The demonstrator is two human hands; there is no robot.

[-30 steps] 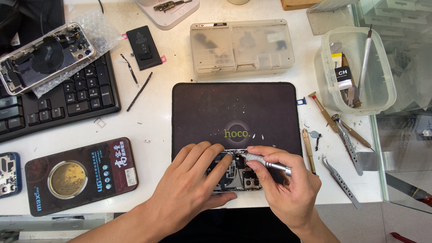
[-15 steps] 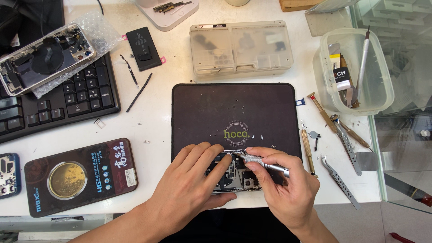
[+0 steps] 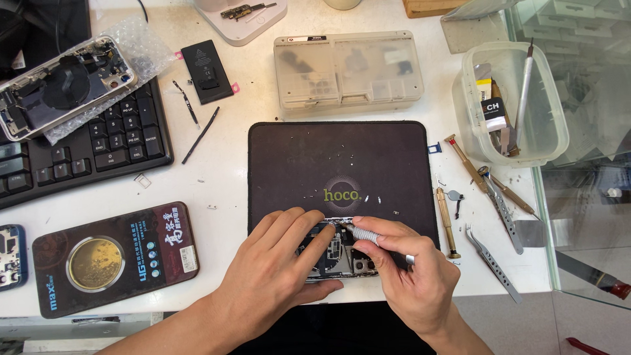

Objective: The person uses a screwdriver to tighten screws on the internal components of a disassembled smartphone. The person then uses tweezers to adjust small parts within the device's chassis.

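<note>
An opened phone body [image 3: 338, 253] lies at the near edge of a dark work mat [image 3: 342, 164], its insides showing. My left hand [image 3: 276, 276] rests flat on its left part and steadies it. My right hand [image 3: 407, 279] grips a small silver screwdriver [image 3: 371, 238] whose tip points at the phone's upper edge. Several tiny screws [image 3: 368, 198] lie loose on the mat just above the phone.
Right of the mat lie screwdrivers [image 3: 447, 220] and tweezers [image 3: 493, 263]; a clear tub [image 3: 513, 105] holds more tools. A parts box [image 3: 348, 69] sits behind the mat. A keyboard [image 3: 79, 151], another opened phone [image 3: 62, 85], a battery [image 3: 207, 71] and a dark pad [image 3: 115, 256] are left.
My right hand has shifted the screwdriver slightly left along the phone's upper edge. My left hand stays put on the phone.
</note>
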